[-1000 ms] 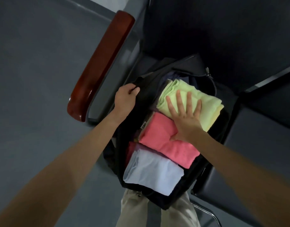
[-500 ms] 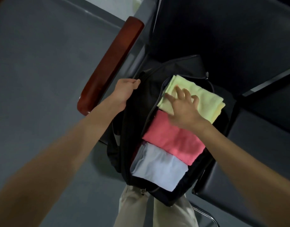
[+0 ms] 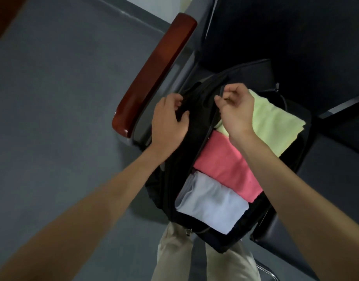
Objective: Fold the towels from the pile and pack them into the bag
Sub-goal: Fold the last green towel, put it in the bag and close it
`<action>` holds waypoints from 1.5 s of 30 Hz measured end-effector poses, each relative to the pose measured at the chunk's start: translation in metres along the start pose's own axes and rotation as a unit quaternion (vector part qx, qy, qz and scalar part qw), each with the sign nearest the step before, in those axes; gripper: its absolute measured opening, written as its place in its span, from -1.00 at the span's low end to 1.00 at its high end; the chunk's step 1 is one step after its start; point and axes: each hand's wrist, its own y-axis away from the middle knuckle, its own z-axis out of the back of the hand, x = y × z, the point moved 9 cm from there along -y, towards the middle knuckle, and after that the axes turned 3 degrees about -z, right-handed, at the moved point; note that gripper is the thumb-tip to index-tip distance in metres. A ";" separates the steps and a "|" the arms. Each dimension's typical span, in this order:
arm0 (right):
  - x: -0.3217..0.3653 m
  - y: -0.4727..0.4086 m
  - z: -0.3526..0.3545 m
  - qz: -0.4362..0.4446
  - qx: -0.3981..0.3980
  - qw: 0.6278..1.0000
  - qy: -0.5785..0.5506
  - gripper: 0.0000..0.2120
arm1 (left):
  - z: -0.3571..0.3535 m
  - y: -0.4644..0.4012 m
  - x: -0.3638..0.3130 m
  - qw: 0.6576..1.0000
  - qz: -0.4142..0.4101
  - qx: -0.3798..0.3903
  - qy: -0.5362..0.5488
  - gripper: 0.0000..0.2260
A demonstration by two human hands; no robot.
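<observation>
A black bag (image 3: 197, 122) lies open on a dark chair seat. Inside it three folded towels sit in a row: a light green towel (image 3: 275, 122) farthest from me, a pink towel (image 3: 227, 167) in the middle, a pale blue-white towel (image 3: 211, 201) nearest me. My left hand (image 3: 168, 120) grips the bag's black flap on the left side. My right hand (image 3: 235, 110) hovers over the green towel's left end, fingers pinched at the flap's zipper edge.
A red-brown wooden armrest (image 3: 156, 72) runs along the bag's left. Dark chair seats (image 3: 326, 189) lie behind and to the right. Grey floor (image 3: 53, 118) spreads to the left. My beige trousers (image 3: 180, 254) show below the bag.
My right hand lifted off the green and pink towels and moved left to the flap's zipper edge. My left hand shifted its hold on the flap, which now lies closer over the towels.
</observation>
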 end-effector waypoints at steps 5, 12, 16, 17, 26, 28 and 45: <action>0.013 0.008 -0.005 0.027 0.003 0.999 -0.024 -0.73 | -0.016 0.056 -0.011 0.987 -0.099 0.040 -0.123 -0.69; -0.002 0.034 0.004 0.027 0.021 0.997 0.062 -0.68 | -0.018 0.065 0.008 0.995 0.005 0.025 -0.095 -0.79; -0.081 0.097 0.014 0.073 0.127 0.835 0.530 -0.03 | -0.004 0.085 0.021 0.998 0.030 0.018 -0.061 -0.79; -0.102 0.111 0.018 0.078 0.155 0.795 0.581 0.09 | -0.003 0.088 0.019 0.997 0.025 0.030 -0.060 -0.79; -0.170 0.102 0.016 0.072 0.234 0.710 0.660 0.25 | -0.010 0.113 -0.020 0.992 0.013 0.123 -0.038 -0.77; -0.172 0.101 0.013 0.074 0.234 0.715 0.655 0.24 | -0.013 0.121 -0.032 0.990 0.009 0.133 -0.054 -0.75; -0.162 0.091 0.190 0.194 0.177 0.839 0.476 -0.80 | -0.164 0.165 -0.030 0.948 0.028 0.284 -0.139 -0.57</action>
